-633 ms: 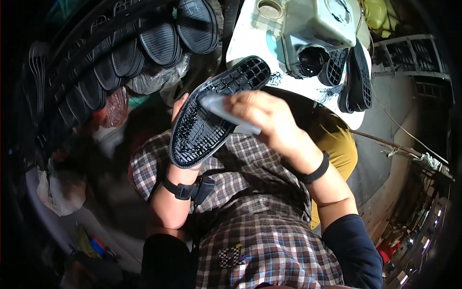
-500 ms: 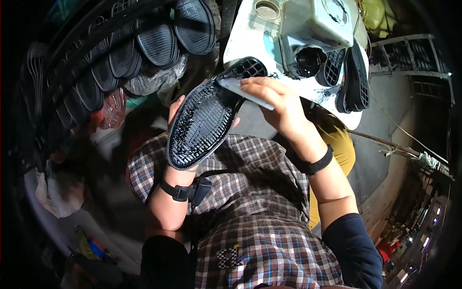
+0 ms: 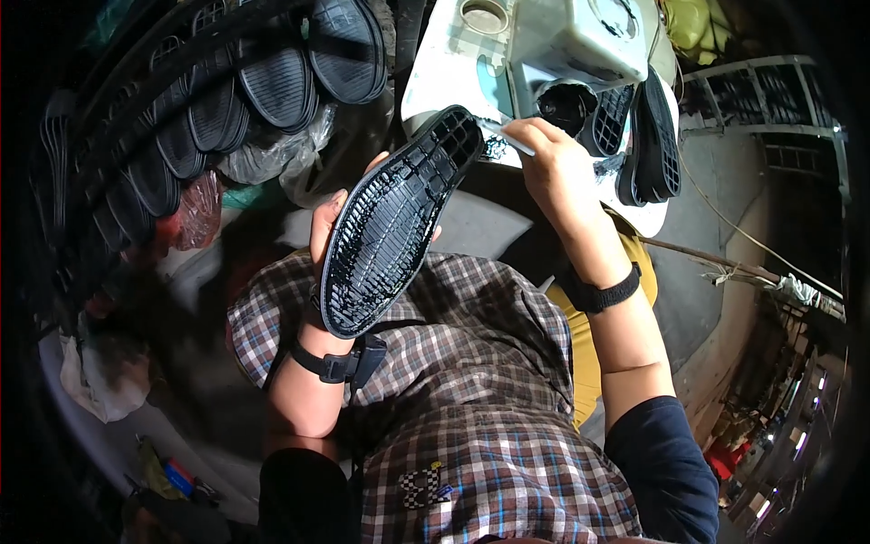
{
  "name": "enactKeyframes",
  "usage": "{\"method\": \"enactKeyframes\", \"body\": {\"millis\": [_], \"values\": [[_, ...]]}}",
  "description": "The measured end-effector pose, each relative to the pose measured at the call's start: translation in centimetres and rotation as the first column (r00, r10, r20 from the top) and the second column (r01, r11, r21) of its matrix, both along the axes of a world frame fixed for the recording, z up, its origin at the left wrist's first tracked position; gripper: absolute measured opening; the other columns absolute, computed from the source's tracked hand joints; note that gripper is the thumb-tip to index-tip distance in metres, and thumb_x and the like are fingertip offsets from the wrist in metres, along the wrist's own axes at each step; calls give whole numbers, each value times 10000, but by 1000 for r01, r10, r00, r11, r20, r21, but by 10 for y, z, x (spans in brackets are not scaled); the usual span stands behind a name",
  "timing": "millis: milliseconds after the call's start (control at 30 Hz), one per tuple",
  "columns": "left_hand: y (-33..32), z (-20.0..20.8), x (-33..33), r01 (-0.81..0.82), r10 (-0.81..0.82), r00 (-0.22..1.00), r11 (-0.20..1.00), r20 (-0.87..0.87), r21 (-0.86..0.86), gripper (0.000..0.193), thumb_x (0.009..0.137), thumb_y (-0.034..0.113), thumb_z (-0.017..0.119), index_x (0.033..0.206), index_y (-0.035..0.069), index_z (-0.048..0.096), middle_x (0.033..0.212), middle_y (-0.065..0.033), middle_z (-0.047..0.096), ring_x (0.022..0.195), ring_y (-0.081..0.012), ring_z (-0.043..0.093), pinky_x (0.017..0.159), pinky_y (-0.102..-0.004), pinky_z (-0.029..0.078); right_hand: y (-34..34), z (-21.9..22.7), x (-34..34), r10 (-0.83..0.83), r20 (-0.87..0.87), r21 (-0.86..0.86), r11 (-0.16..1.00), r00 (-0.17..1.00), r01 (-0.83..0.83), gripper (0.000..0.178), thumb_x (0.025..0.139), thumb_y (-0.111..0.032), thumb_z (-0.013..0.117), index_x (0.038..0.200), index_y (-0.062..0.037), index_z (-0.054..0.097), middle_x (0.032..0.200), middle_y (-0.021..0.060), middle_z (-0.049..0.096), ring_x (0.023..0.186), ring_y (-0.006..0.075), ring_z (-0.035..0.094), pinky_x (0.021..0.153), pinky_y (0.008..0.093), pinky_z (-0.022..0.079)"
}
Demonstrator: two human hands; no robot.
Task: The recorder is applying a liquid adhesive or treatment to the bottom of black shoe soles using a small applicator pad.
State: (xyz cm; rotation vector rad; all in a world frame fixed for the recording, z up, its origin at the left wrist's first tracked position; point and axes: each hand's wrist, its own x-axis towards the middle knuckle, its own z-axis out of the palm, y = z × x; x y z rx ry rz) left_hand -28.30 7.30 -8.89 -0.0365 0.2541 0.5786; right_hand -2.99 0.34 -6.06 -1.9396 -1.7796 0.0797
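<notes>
A black shoe sole [image 3: 385,231] is tilted in front of my chest, its ribbed inner face coated with something wet and shiny. My left hand [image 3: 328,222] grips it from beneath, with the thumb at the left edge; most of the fingers are hidden behind it. Beside the gridded heel end, my right hand [image 3: 555,161] pinches a flat, pale tool [image 3: 512,138]. The tool's far tip is close to the heel rim, over the smeared table edge; whether it touches the sole I cannot tell. A dark round pot [image 3: 566,107] with black residue stands just beyond that hand.
On the white, black-stained table [image 3: 442,56] sit a pale boxy container [image 3: 589,41] and more black soles [image 3: 654,136]. Rows of soles [image 3: 276,77] fill a rack at the upper left. Plastic bags [image 3: 199,213] hang below it. A pole [image 3: 716,258] juts out at the right.
My right hand has lifted the pale tool off the sole's middle and carried it to the heel side. The sole has turned slightly more upright in my left hand.
</notes>
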Motion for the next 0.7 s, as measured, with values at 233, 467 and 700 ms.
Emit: {"method": "enactKeyframes", "body": {"millis": [233, 467, 700], "values": [[-1, -9, -3, 51, -57, 996, 994, 72, 92, 697, 876, 281, 511, 1465, 11, 255, 1407, -286, 397, 1201, -436, 512, 980, -626, 429, -28, 35, -20, 153, -103, -62, 985, 983, -160, 338, 681, 118, 550, 968, -40, 632, 919, 127, 651, 841, 325, 646, 741, 377, 531], [-2, 6, -2, 80, -77, 996, 993, -34, 87, 650, 914, 302, 388, 1481, 26, 228, 1428, -270, 384, 1231, -444, 482, 985, -629, 411, -37, 37, -21, 95, -364, -71, 989, 927, -129, 158, 822, 14, 629, 973, -30, 640, 914, 113, 666, 812, 271, 654, 722, 336, 522], [3, 25, -6, 319, -322, 945, 946, 60, 57, 692, 923, 512, 426, 1399, 11, 391, 1353, -246, 483, 1173, -446, 524, 849, -642, 497, -96, -8, 1, -83, -991, -54, 968, 109, 247, 327, 947, -262, 596, 1149, -5, 606, 1124, 36, 642, 1002, 113, 554, 871, 256, 410]]}}
